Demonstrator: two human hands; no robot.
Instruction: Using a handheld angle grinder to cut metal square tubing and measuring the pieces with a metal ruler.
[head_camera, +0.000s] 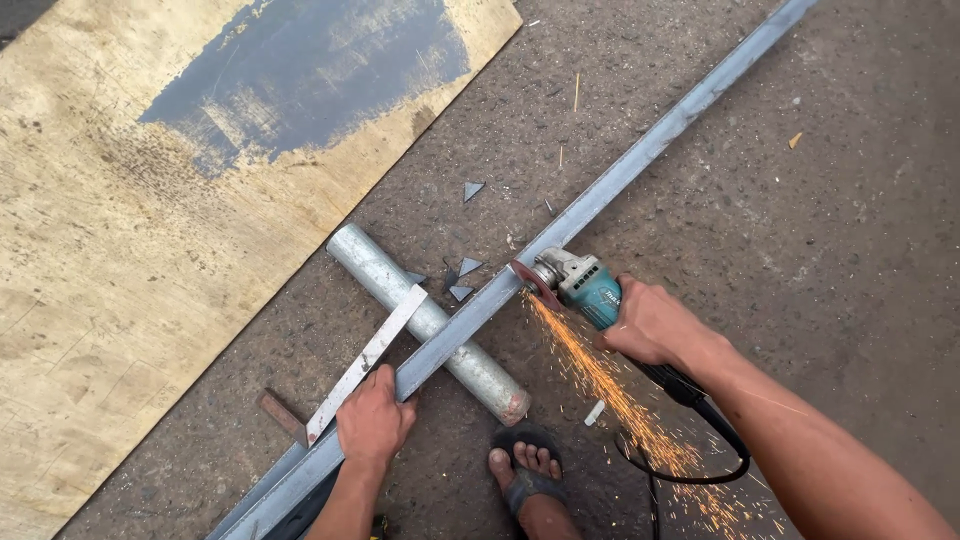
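Note:
My right hand (655, 325) grips a teal angle grinder (585, 283). Its disc (528, 281) cuts into a long grey metal bar (610, 185) that runs diagonally across the ground, and orange sparks (620, 395) spray down towards me. My left hand (372, 420) presses on the lower part of the bar, beside a flat metal square ruler (368, 357) that leans over it. The bar rests across a thick galvanised pipe (425, 320). My sandalled foot (528, 470) stands near the pipe's end.
A large worn plywood sheet (150, 250) with a dark patch covers the left side. Small triangular metal offcuts (468, 268) lie by the cut. The grinder's black cord (700, 440) loops on the rough concrete ground (830, 230) at the lower right.

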